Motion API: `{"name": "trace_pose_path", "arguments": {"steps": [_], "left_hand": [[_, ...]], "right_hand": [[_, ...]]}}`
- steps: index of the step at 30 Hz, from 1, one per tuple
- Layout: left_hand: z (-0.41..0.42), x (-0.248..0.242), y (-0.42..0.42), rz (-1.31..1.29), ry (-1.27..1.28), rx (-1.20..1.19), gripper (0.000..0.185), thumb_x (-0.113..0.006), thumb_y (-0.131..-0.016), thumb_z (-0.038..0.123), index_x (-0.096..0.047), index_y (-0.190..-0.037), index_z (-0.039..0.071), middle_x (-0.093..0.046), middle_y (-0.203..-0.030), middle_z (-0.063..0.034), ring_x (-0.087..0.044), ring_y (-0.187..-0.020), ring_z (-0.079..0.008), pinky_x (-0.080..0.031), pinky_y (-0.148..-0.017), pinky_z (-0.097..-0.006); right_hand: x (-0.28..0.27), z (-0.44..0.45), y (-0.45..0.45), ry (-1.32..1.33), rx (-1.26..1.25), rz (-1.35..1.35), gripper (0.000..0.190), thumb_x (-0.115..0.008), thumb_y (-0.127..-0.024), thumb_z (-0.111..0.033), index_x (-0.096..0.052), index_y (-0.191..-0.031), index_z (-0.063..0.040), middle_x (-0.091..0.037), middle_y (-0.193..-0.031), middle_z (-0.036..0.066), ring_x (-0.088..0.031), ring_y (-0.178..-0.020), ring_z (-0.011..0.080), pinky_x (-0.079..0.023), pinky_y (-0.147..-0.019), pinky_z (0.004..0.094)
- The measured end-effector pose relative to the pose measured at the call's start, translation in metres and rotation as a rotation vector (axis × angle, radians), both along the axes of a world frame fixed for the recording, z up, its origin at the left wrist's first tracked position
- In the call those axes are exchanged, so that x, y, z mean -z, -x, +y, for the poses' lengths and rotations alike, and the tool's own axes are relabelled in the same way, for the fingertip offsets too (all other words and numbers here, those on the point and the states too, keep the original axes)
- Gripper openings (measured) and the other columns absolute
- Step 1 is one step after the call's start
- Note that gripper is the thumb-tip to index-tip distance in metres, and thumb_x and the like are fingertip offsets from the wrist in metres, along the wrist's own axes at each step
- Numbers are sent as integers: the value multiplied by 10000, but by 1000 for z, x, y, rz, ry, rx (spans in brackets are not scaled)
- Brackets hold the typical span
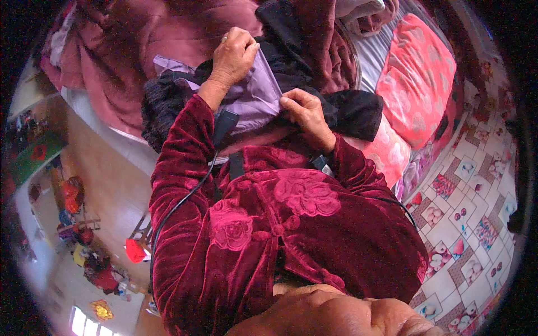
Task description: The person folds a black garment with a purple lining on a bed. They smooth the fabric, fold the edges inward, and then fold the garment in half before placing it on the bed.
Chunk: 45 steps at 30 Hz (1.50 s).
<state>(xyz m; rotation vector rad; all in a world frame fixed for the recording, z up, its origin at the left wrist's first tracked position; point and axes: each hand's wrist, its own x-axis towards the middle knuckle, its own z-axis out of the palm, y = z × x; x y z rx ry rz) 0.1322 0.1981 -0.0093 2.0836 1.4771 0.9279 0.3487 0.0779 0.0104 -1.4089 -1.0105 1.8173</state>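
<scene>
A lilac piece of thin cloth (252, 101) is stretched between my two hands, its straight edge running from one to the other. My left hand (233, 54), with a ring on one finger, pinches the far end of that edge between thumb and fingers. Lower and to the right, my right hand (307, 113) grips the near corner with thumb and forefinger. Under and around the lilac cloth lies a black garment (357, 111), bunched at the left and spread flat at the right. Whether the two are joined, I cannot tell.
A dusty-pink blanket (201, 25) covers the bed. Coral patterned pillows (416, 80) lie at the right, beside a wall with fruit-printed covering (466, 235). Black cables (185, 201) run along both velvet sleeves. Wooden floor (101, 143) and a red object (135, 251) are at the left.
</scene>
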Motion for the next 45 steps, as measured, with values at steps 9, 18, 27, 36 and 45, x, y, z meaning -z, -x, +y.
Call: {"name": "trace_pose_path", "arguments": {"steps": [9,18,27,36,45], "left_hand": [[-5,15,-12,326,-94,8,148,-636,-854,220,-589,-855,80,-564,-953,-103,-573,-918,-323,-473,-810,-443],[-50,-22,14,131,-262,33,243,-594,-878,194,-627,-1075,56,-606,-1158,-126,-555,-1098,-323,-421,-964,-425],[-116,-12,-8,417,84,204,600,-566,-915,397,-411,-1436,144,-341,-1517,-128,-297,-1409,-341,-228,-1139,-509],[-140,-33,-12,336,-44,308,539,-610,-863,346,-521,-1322,77,-446,-1431,-147,-379,-1356,-329,-289,-1110,-502],[-139,-26,-8,309,95,395,476,-607,-839,284,-570,-1276,101,-512,-1352,-152,-438,-1296,-339,-332,-1088,-468]], "right_hand": [[5,7,0,-50,-133,-122,199,-625,-917,-241,-643,-857,-51,-580,-716,-32,-500,-624,53,-377,-537,220],[6,6,-1,-102,-146,-162,241,-637,-888,-228,-653,-829,5,-619,-721,15,-560,-680,90,-473,-601,274],[8,8,-3,-130,-187,-198,223,-637,-880,-211,-651,-847,9,-611,-691,19,-569,-659,110,-479,-607,276],[-15,35,4,-767,-126,-280,215,-573,-928,-81,-624,-1121,1,-620,-1117,105,-586,-1061,186,-459,-910,295],[22,58,32,-942,-284,-410,314,-568,-933,-207,-605,-1201,-49,-594,-1236,162,-550,-1185,311,-435,-996,392]]}}
